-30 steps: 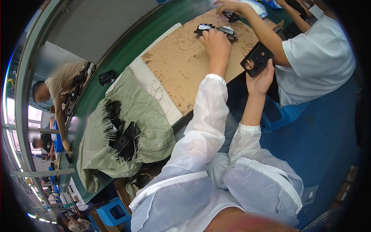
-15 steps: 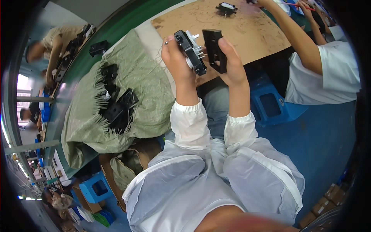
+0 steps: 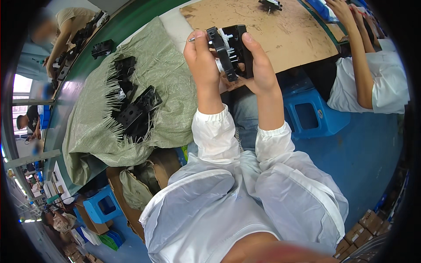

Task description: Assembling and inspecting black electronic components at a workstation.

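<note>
In front of me, above the near edge of the board, my left hand [image 3: 201, 59] grips a black gear assembly [image 3: 218, 43] with white gears and pins along its right side. A thin metal shaft end sticks out by the left thumb. My right hand [image 3: 263, 65] holds a black plastic housing [image 3: 247, 55], its thumb on the right side. The two parts face each other, the white gears and pins pointing toward the housing. Their upper ends nearly meet; I cannot tell whether they touch. Most fingers of both hands are hidden behind the parts.
A brown board [image 3: 280, 39] covers the table, with another black assembly [image 3: 270, 5] at its far edge. To the left, a torn green woven sack [image 3: 175, 101] shows black parts [image 3: 136, 111]. A blue stool [image 3: 313, 114] and a co-worker's arm [image 3: 362, 74] are at the right.
The gear assembly and the housing have come closer together, the housing moving left and turning. The co-worker's arm at the right has shifted away from the board.
</note>
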The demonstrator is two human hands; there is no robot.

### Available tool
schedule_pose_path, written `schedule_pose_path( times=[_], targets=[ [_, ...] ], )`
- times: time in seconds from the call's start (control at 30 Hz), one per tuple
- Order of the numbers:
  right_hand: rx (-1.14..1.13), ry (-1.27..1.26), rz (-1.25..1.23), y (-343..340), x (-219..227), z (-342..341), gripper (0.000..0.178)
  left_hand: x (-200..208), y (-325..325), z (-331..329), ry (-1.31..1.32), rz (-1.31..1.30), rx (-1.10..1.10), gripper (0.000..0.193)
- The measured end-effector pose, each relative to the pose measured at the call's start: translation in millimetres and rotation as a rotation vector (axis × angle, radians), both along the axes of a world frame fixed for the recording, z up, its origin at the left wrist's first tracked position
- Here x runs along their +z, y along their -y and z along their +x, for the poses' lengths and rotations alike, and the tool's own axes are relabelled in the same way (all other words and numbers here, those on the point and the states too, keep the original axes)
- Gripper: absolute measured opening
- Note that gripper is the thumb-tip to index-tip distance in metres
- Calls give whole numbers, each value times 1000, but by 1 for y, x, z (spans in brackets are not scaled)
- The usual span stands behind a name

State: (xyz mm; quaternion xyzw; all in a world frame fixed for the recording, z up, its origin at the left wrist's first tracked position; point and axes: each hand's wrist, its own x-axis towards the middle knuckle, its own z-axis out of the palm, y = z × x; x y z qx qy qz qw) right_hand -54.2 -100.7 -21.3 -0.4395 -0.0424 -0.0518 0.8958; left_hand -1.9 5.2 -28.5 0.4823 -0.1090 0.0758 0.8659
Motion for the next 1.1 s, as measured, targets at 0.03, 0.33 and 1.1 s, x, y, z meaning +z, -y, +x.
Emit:
schedule_pose_path(
  times=[0.03,0.33,1.1],
  targets=[
    [12,-13,-1,0,0,0,34,0,-1,0,-3,-2,2,22],
    [13,-31,-9,-1,-5,3,37,3,-3,-1,-48,31,32,22],
    [-129,-121,-125,-10,-9,7,31,-5,-6,3,77,308,129,28]
  ],
)
